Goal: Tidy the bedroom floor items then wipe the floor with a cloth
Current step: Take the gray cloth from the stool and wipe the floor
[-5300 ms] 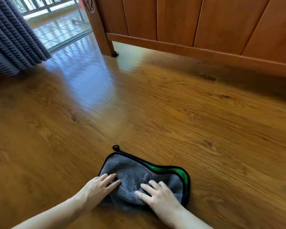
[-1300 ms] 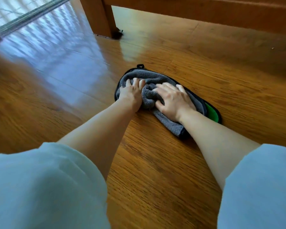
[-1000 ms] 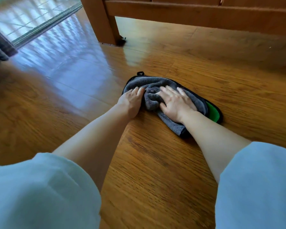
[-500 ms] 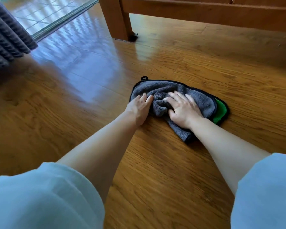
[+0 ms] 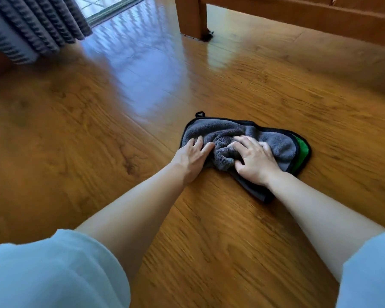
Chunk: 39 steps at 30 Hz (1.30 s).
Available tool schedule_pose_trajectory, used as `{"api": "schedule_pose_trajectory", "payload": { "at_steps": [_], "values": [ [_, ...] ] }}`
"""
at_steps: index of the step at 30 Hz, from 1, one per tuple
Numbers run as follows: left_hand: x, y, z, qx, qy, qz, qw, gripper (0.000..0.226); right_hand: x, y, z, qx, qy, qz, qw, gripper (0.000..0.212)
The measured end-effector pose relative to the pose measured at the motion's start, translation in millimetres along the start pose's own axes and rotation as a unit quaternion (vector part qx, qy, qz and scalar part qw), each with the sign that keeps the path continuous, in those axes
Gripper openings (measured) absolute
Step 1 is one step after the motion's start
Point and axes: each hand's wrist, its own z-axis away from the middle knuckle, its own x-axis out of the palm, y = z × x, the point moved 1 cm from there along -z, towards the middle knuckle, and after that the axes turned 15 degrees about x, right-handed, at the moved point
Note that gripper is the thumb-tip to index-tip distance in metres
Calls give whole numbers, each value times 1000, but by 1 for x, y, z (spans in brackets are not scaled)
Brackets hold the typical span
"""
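Head view: a grey cloth with black edging and a green corner lies bunched on the wooden floor, in front of a bed leg. The left hand presses flat on its left edge, fingers straight. The right hand presses on its middle, fingers spread and slightly bent, the folds bunched between both hands. A curtain hangs far left

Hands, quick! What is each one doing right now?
Left hand: open, fingers flat, pressing on the grey cloth.
Right hand: open, fingers spread, pressing on the bunched cloth.
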Motion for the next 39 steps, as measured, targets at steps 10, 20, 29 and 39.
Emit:
{"api": "schedule_pose_trajectory", "payload": {
  "at_steps": [10, 20, 29, 39],
  "values": [
    [18, 64, 86, -1, -32, 5, 999, 64, 7, -1, 112, -25, -69, 8, 997, 52],
    [48, 125, 181, 41, -83, -25, 995, 58, 17, -10, 222, -54, -111, 24, 992, 64],
    [43, 155, 240, 101, -82, -23, 991, 76, 25, -9, 286, -107, -112, 67, 986, 53],
    [8, 175, 263, 67, -143, -14, 987, 79, 13, -9, 296, -93, -91, 86, 988, 75]
  ]
}}
